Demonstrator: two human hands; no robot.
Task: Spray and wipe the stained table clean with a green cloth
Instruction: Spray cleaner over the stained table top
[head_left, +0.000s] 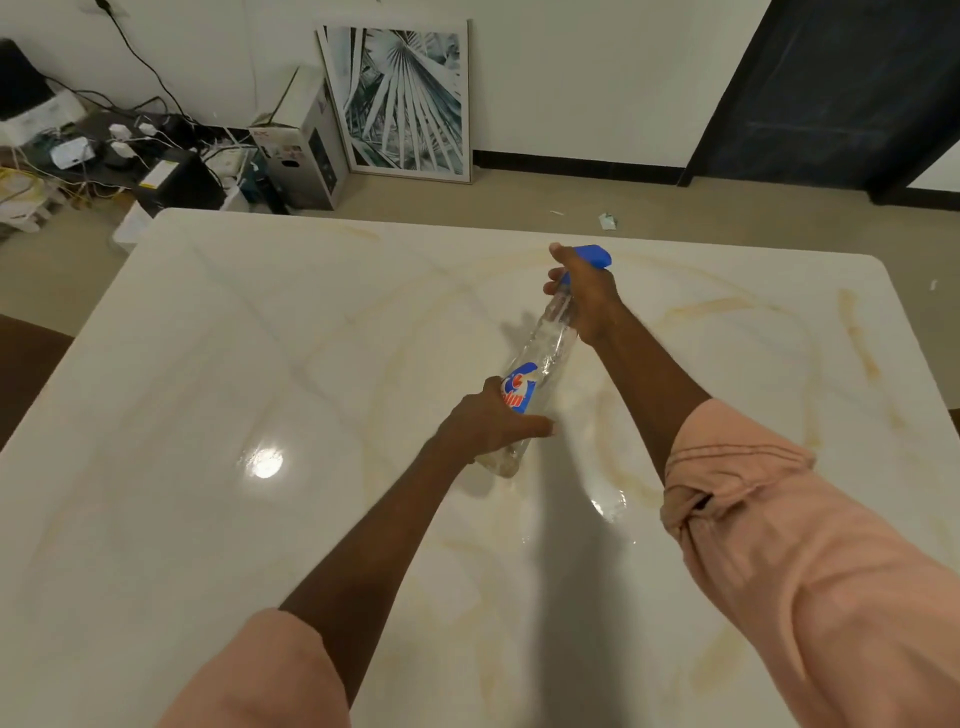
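Gripping the spray bottle (540, 358): right hand (584, 301) at neck; left hand (493, 421) around base.

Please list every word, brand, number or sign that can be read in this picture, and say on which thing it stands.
"lin": the visible end of a red word on the blue label of the spray bottle; the left hand covers its beginning.
Red print on top of the cardboard box by the wall: too blurred to read.
Nothing else is readable.

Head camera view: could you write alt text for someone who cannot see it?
Two hands hold a clear spray bottle tilted above a white, yellow-stained table: the right hand grips its blue-topped neck, the left hand its labelled base.
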